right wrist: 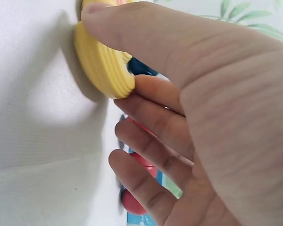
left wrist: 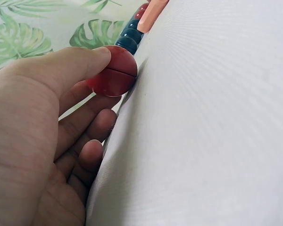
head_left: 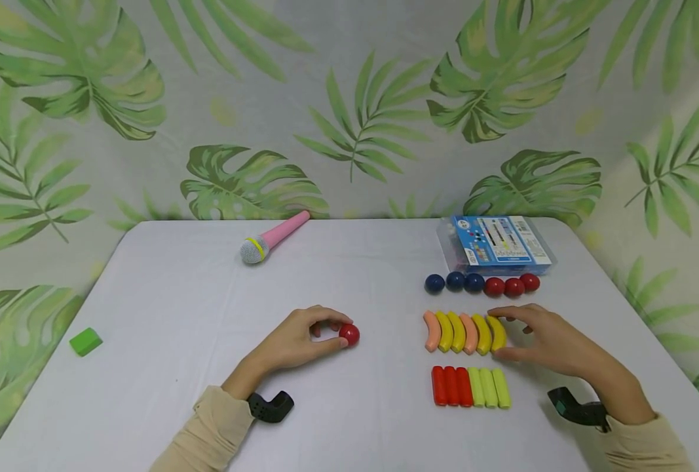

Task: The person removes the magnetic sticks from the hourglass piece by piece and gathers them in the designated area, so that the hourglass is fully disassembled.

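Note:
Near the middle of the table, my left hand (head_left: 293,337) pinches a red ball (head_left: 350,335) between thumb and fingers. The left wrist view shows a dark line across that ball (left wrist: 115,70), low over the white cloth. My right hand (head_left: 544,337) holds the rightmost yellow banana-shaped piece (head_left: 496,334) by its two ends, thumb at the near end and fingers at the far end. Ridges run along this yellow piece (right wrist: 101,66) in the right wrist view. It stands at the end of a row of curved yellow and salmon pieces (head_left: 470,333).
Behind that row lie blue balls (head_left: 455,281) and red balls (head_left: 514,287), before a clear plastic box (head_left: 502,246). Red and lime sticks (head_left: 458,387) line up in front. A pink toy microphone (head_left: 275,237) lies back left, a green block (head_left: 86,341) far left.

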The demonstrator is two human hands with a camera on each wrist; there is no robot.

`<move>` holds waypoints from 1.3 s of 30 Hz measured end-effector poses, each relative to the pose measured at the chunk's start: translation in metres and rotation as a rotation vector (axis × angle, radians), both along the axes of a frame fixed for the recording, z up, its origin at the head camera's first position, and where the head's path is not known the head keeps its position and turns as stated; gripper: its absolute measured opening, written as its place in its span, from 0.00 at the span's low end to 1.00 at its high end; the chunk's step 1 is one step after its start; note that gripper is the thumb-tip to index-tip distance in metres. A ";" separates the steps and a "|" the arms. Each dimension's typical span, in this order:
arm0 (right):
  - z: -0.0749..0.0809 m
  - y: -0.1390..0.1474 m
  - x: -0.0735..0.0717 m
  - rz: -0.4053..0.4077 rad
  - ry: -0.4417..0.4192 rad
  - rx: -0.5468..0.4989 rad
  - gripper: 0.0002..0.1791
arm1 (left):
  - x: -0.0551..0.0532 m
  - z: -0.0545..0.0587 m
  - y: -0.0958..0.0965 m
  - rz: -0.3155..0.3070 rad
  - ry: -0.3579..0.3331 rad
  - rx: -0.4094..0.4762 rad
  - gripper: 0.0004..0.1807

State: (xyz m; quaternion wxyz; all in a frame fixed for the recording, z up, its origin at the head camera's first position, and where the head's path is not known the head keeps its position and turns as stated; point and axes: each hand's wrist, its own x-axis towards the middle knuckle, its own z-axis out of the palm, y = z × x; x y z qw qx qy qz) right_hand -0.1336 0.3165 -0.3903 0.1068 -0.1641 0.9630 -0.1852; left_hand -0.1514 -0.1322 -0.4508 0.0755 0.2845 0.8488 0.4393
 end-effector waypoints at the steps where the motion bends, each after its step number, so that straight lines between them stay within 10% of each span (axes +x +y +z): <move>1: 0.000 0.000 -0.001 0.005 -0.001 0.001 0.41 | 0.000 0.000 0.000 0.000 0.000 0.000 0.17; 21: 0.018 -0.014 0.000 0.028 0.025 -0.012 0.41 | 0.000 0.003 0.000 0.001 0.001 0.023 0.18; 39: 0.013 -0.151 0.001 0.337 0.132 -0.061 0.23 | 0.000 0.001 0.000 0.011 0.012 0.052 0.17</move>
